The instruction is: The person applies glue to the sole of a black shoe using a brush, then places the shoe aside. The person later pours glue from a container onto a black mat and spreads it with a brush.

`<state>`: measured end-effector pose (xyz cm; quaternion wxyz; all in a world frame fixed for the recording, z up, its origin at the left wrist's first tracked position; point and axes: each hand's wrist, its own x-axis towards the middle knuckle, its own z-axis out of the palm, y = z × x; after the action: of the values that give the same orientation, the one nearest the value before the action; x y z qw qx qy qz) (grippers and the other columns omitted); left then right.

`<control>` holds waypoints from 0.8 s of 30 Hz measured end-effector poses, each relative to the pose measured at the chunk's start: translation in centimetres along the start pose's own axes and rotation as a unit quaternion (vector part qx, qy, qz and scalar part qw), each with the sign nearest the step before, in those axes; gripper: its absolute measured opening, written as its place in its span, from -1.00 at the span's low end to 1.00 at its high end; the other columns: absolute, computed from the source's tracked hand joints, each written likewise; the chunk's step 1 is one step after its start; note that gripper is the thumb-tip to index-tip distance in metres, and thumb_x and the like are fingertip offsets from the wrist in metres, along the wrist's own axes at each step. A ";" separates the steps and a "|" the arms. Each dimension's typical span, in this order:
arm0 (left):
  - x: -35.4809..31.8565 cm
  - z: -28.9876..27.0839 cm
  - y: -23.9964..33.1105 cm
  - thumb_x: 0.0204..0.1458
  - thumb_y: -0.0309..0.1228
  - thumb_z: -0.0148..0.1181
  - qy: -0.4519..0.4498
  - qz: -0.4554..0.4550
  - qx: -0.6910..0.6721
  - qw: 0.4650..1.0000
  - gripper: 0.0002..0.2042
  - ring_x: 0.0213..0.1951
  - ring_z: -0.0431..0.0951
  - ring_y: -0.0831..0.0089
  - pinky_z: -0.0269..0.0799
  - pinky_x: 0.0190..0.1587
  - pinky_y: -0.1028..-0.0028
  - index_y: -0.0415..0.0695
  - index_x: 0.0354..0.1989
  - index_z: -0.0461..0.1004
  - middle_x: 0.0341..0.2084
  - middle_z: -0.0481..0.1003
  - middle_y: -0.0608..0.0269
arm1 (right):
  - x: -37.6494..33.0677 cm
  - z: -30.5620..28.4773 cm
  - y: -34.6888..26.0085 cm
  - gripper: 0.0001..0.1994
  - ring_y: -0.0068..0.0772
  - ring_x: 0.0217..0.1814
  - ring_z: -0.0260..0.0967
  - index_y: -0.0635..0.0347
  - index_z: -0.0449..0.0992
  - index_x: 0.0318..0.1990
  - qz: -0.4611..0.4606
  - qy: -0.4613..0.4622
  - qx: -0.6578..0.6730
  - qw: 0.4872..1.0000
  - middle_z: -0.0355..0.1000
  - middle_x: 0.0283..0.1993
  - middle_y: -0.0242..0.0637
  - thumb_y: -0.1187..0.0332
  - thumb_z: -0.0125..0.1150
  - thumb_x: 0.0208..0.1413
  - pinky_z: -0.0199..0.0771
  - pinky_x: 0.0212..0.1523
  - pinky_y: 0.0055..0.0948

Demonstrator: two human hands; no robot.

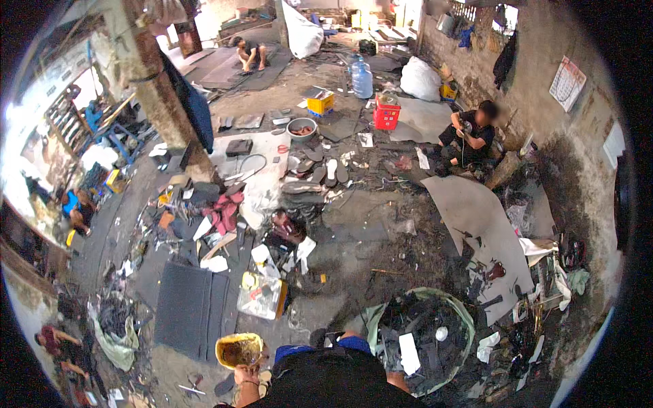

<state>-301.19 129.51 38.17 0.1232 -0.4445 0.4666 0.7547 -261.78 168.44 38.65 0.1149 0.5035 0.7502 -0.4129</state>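
At the lower edge, left of my body, my left hand [247, 375] is closed on the rim of a yellow tub [239, 350]. The tub is open at the top, with something brown inside that is too blurred to name. Only a bit of skin of my right hand or forearm [398, 382] shows to the right of my dark clothing; its fingers are hidden. Nearest to it is a large green sack [469, 333], spread open and filled with black scraps. A white strip [409, 353] lies on those scraps.
Black sheets [190, 309] lie front left, beside a pale box [262, 296]. Sandals and soles [331, 171], a metal basin [301, 129] and a red crate [386, 114] stand farther off. A seated person [476, 132] works at the right; others sit at the left and back.
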 end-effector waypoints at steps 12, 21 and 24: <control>4.6 47.9 -2.0 -0.12 -0.48 0.08 -0.020 -0.049 -0.034 0.998 -0.81 -0.14 0.42 0.09 0.56 -0.04 0.02 -0.20 -0.28 0.35 -0.13 0.38 0.05 | 30.2 -14.4 -8.9 -0.82 -0.44 -0.58 0.31 0.12 0.46 -0.45 0.193 -0.018 0.285 0.939 0.40 -0.53 -0.39 0.29 0.15 0.18 0.38 -0.54 -0.32; 4.3 62.4 -11.0 -0.06 -0.36 0.03 -0.069 0.086 0.205 0.973 -0.81 -0.20 0.43 0.11 0.50 -0.07 0.07 -0.16 -0.29 0.35 -0.26 0.39 0.08 | 65.7 -47.5 -37.0 -0.76 -0.61 -0.47 0.38 0.24 0.46 0.03 -0.130 0.188 0.404 0.886 0.46 -0.34 -0.41 0.36 0.11 0.27 0.39 -0.47 -0.56; 6.6 68.5 -12.3 -0.06 -0.39 0.00 -0.039 0.083 0.224 0.970 -0.80 -0.17 0.46 0.11 0.49 -0.10 0.08 -0.15 -0.25 0.37 -0.25 0.43 0.09 | 73.1 -53.7 -44.8 -0.67 -0.60 -0.42 0.42 0.27 0.42 0.13 -0.147 0.183 0.375 0.897 0.49 -0.28 -0.40 0.36 0.14 0.26 0.42 -0.43 -0.55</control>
<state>-335.70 190.29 37.30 0.1747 -0.3360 0.6535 0.6553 -320.94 249.42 52.24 -0.2837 0.4598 0.6127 -0.5768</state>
